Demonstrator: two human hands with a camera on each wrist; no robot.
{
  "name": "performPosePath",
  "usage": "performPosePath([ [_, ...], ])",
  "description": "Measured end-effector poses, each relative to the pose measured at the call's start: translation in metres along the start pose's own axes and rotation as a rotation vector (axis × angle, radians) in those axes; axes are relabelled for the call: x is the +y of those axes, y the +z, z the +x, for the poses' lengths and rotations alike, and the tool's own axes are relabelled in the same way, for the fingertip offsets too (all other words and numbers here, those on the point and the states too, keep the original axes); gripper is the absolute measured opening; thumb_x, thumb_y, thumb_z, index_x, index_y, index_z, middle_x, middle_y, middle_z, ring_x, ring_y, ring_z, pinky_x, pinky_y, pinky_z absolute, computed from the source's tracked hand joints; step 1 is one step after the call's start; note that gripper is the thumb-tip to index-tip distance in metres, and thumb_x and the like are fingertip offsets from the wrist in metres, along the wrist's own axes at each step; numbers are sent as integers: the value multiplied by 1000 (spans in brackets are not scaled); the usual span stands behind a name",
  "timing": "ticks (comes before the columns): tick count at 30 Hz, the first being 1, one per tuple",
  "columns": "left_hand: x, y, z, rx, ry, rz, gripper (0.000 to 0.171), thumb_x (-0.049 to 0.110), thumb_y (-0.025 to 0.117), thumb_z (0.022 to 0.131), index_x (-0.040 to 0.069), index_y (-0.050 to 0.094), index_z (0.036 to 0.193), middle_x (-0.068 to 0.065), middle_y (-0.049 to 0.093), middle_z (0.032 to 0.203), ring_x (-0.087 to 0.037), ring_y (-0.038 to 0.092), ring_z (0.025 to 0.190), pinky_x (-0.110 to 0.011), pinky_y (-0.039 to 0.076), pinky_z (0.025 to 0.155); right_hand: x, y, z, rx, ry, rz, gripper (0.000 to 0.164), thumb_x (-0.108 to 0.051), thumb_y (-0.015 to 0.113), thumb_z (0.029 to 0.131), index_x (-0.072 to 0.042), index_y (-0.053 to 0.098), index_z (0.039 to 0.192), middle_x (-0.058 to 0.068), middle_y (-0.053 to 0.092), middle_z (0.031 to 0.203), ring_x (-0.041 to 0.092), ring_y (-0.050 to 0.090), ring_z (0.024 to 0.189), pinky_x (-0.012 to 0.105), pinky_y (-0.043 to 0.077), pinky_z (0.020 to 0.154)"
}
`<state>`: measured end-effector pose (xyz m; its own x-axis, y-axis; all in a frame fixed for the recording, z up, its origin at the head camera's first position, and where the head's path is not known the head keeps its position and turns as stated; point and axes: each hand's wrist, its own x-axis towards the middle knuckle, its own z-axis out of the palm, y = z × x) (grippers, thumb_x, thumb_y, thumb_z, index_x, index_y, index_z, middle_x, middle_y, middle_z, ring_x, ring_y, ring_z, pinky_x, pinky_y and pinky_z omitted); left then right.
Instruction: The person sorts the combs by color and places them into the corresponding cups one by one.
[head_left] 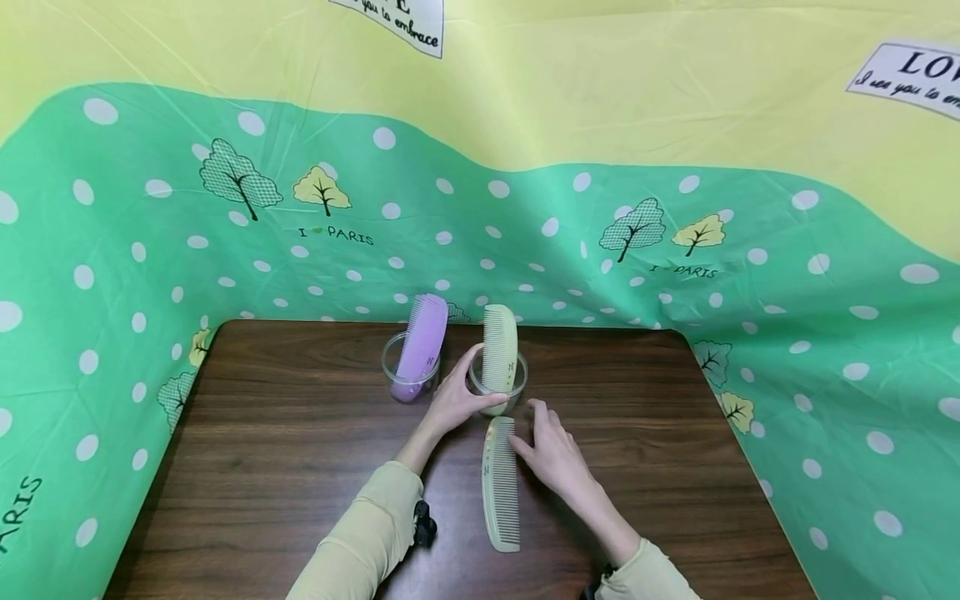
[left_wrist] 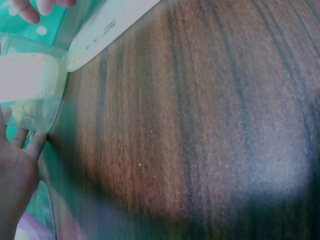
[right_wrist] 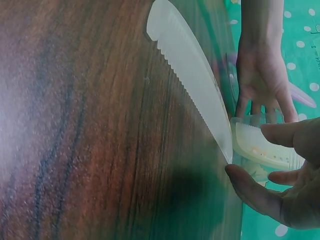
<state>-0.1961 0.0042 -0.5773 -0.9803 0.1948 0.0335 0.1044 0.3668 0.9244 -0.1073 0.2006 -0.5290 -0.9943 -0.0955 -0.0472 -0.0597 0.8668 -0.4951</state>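
My left hand (head_left: 453,402) holds a clear cup (head_left: 522,379) from its left side, the thumb in front and the fingers curving round behind. In that cup a pale green comb (head_left: 501,346) stands upright. Another pale green comb (head_left: 500,492) lies on the table in front of the cup, teeth facing right. Beside this comb's far end is my right hand (head_left: 555,450), its fingers loosely bent and spread from the thumb, nothing between them. The right wrist view shows a fingertip close to the end of the lying comb (right_wrist: 192,70); whether they touch I cannot tell.
Left of the held cup, a second clear cup (head_left: 388,357) contains a leaning purple comb (head_left: 423,342). Both cups stand near the back edge of the dark wooden table (head_left: 300,467). A green and yellow printed cloth (head_left: 525,217) hangs behind and at the sides.
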Motion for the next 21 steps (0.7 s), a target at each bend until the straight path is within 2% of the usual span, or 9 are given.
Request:
performPosePath([
  [2, 0, 0, 0, -2, -2, 0, 104, 58, 87, 75, 38, 31, 160, 5, 37, 166, -25, 42, 150, -56, 38, 118, 0, 0, -2, -12, -8, -7, 68, -32, 77, 93, -5, 44, 145, 25, 63, 122, 42, 70, 94, 56, 56, 78],
  [6, 1, 0, -1, -4, 0, -4, 103, 57, 87, 75, 40, 31, 160, 4, 37, 166, -26, 42, 149, -57, 38, 117, 0, 0, -5, -44, -15, -15, 71, -33, 79, 91, -3, 44, 145, 30, 63, 123, 44, 70, 98, 57, 56, 80],
  [13, 0, 1, 0, -1, 15, -6, 101, 57, 88, 74, 46, 31, 157, 5, 40, 164, -26, 45, 148, -56, 38, 117, -3, 5, -8, -144, 26, -38, 86, -43, 79, 90, 3, 39, 150, 36, 59, 133, 49, 67, 109, 59, 55, 91],
  [17, -1, 1, 0, 2, 14, -6, 101, 57, 88, 74, 48, 31, 156, 5, 40, 164, -25, 45, 147, -55, 38, 118, -5, 8, -12, -166, 35, -58, 96, -50, 80, 87, 9, 37, 151, 38, 56, 135, 50, 67, 107, 59, 56, 90],
  [21, 0, 1, 0, 1, 7, -8, 101, 56, 88, 74, 46, 31, 157, 5, 39, 165, -25, 43, 148, -56, 37, 118, -9, 13, -16, -163, 21, -76, 102, -49, 83, 83, 12, 37, 150, 38, 57, 129, 47, 70, 96, 56, 58, 81],
])
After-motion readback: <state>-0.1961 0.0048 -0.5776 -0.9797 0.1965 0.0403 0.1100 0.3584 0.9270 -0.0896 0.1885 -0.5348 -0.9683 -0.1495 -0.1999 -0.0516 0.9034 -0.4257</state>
